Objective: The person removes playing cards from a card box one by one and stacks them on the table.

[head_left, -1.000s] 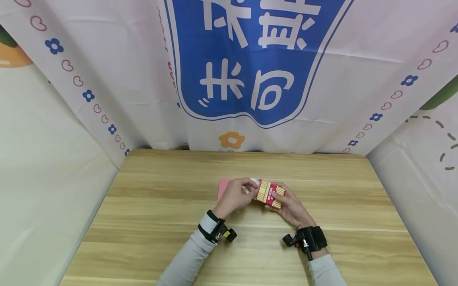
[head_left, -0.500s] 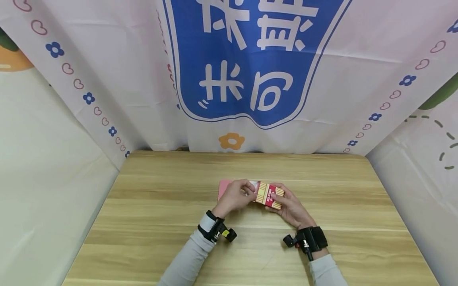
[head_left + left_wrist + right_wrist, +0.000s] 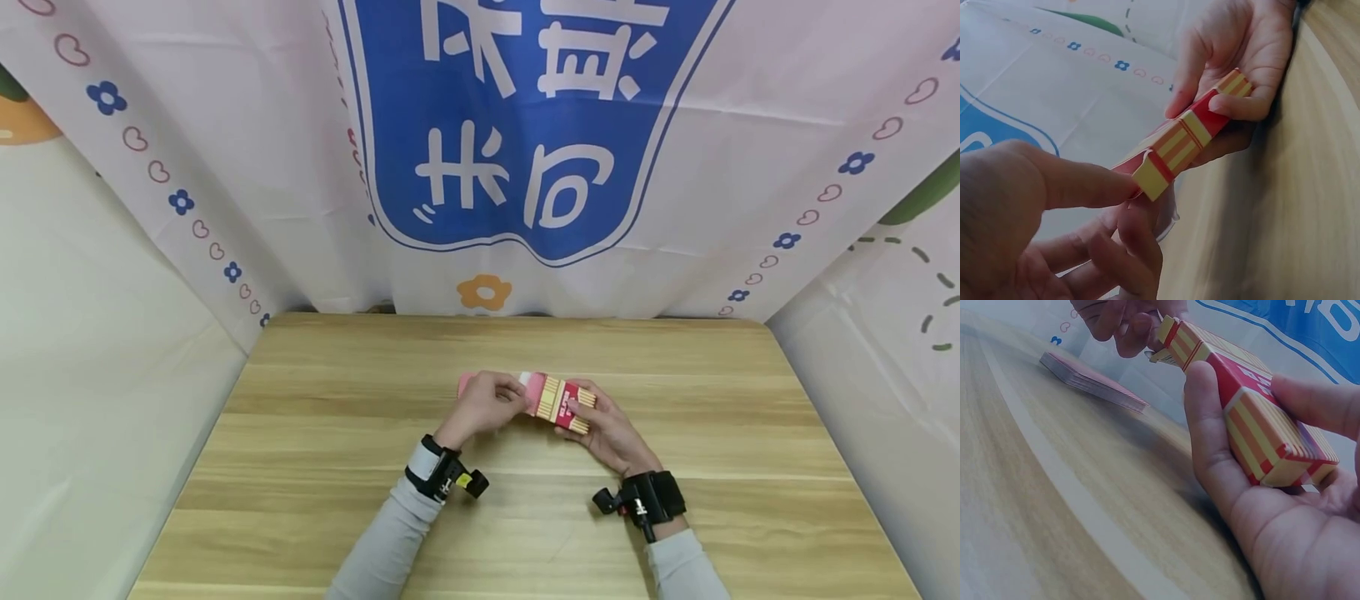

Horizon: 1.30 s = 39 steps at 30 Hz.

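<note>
My right hand (image 3: 611, 429) grips a small red and yellow striped card box (image 3: 1257, 406), thumb on its printed face. The box tilts, its open end towards my left hand (image 3: 483, 406). At that end, a pink and white flap (image 3: 535, 392) stands out. My left thumb and fingertips pinch the flap end of the box, as the left wrist view shows; the other left fingers curl below it. Behind my left hand, a stack of pink-backed playing cards (image 3: 1094, 384) lies on the table, mostly hidden in the head view.
The wooden table (image 3: 337, 492) has its far edge against a white cloth (image 3: 300, 208) with a blue printed emblem. White cloth walls flank the table on both sides. A camera strap sits on each wrist.
My left hand has shifted slightly left, covering more of the card stack. More of the pink flap shows between the hand and the box. The right hand stays about where it was.
</note>
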Tool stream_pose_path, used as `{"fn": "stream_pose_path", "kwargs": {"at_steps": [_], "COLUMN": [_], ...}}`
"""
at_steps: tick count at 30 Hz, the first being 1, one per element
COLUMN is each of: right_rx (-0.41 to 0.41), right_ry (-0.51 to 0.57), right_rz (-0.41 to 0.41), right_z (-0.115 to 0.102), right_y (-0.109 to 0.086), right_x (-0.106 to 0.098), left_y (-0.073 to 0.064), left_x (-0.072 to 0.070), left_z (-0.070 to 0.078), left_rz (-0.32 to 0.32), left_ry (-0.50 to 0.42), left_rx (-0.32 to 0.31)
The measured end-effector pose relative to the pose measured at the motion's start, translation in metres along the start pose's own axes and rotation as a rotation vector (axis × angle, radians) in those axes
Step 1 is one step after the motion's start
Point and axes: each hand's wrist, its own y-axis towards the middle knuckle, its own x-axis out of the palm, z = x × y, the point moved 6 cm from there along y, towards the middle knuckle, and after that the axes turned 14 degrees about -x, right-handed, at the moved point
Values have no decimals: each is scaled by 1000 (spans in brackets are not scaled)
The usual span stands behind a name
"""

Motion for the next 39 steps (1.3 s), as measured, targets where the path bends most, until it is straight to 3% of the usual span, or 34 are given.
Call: {"fn": "stream_pose_path", "kwargs": {"at_steps": [8,12,15,18,21,29,39], "right_rx": [-9,5,18,23,18,10,7], "right_ry": [4,2,-4,-36,-88,-107,-59], "right_rz": [9,-8,-18,0,39,48,36], "right_z": [0,6,9,9,7,4,1], "right_y": [2,11,16,15,9,0,1], "right_x": [0,7,11,10,4,-3,-2], "left_y": [0,-1,0,2,7,16,23], "left_x": [-21,-45,-59,-66,-66,-73,-82], "left_z": [-7,-18,-24,-27,-28,-36,-55], "left_rz": [-27,27,76,114,130,247,350], "left_ry": [-136,-241,-372,-499,-549,-468,-326], "left_rx": [-56,-72,-79,-71,-59,-47,-97]}}
